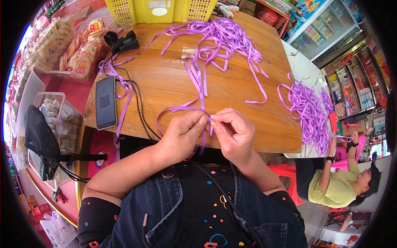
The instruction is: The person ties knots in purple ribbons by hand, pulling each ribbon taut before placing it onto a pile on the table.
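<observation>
Both my hands meet over the near edge of the wooden table, fingertips almost touching. My left hand [185, 133] pinches a purple ribbon [202, 89] between thumb and forefinger. On the same ribbon, just to the right, my right hand [233, 133] is pinched too. A small bunched bit of it shows between the fingertips; whether it is knotted I cannot tell. One loop curves out left of my left hand, and loose ends hang below. From my hands the ribbon runs up the table toward a large tangled pile of purple ribbons [225, 35].
A phone [106, 102] and black cables [138, 99] lie on the wooden table [165, 76] at left. Behind stands a yellow plastic basket [161, 10]. Snack packets [80, 62] fill bins at left. At right, another ribbon pile [308, 109] is near a seated person [339, 182].
</observation>
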### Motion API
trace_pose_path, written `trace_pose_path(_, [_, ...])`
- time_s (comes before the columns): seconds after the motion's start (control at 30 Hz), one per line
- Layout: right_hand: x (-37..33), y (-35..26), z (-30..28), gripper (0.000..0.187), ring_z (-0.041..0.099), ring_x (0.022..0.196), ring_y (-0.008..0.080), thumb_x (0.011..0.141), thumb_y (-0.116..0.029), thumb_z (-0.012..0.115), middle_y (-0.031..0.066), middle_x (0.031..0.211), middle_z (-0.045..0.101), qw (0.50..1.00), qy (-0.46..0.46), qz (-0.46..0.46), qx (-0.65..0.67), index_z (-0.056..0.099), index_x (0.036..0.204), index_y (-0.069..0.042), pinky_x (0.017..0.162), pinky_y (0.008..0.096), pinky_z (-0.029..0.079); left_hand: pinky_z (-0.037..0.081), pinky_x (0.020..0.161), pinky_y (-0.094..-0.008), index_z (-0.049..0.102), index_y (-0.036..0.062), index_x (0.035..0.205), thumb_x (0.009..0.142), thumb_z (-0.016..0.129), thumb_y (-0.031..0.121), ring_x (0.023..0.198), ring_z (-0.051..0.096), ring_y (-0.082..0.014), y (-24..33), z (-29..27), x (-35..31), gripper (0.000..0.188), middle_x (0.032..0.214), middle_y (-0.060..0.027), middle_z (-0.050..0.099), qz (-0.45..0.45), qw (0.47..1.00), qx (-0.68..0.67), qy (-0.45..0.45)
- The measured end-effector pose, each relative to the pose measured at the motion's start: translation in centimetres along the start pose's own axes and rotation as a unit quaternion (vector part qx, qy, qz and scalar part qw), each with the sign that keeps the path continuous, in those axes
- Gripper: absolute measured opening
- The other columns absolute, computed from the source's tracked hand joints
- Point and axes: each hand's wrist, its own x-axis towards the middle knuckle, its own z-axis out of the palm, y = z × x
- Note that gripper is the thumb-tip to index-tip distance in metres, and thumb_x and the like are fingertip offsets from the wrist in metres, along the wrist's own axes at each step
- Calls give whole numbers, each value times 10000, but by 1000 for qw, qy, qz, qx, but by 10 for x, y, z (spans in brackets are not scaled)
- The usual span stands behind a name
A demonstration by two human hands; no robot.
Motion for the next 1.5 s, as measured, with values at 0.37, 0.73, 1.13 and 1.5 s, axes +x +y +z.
trace_pose_path(0.37, [7,-9,-7,132,559,655,138,792,136,607,97,774,589,992,-21,-71,-98,592,884,42,568,237,434,449,615,-341,552,-18,859,937,494,46,656,556,-269,6,2,3,116,728,-159,558,143,976,160,38])
trace_pose_path(0.73, [0,-7,-14,108,576,684,109,831,100,593,93,842,604,995,-45,81,44,610,930,62,610,226,469,397,622,-229,592,16,958,991,457,136,671,423,-78,8,-2,-2,184,738,5,487,63,997,41,-22])
trace_pose_path(1.13, [11,-21,-20,192,589,692,297,725,32,683,124,780,588,963,-93,-85,-237,598,892,-11,597,359,479,449,596,-363,542,-15,844,927,526,87,644,543,-340,10,-3,2,132,706,-186,541,153,973,173,5])
trace_pose_path(1.5, [12,-25,-20,183,569,701,296,735,32,661,116,765,557,911,-171,-134,-350,563,885,-8,618,373,471,464,589,-424,554,-5,845,880,560,73,696,587,-394,2,-7,2,86,737,-207,582,144,960,241,-21])
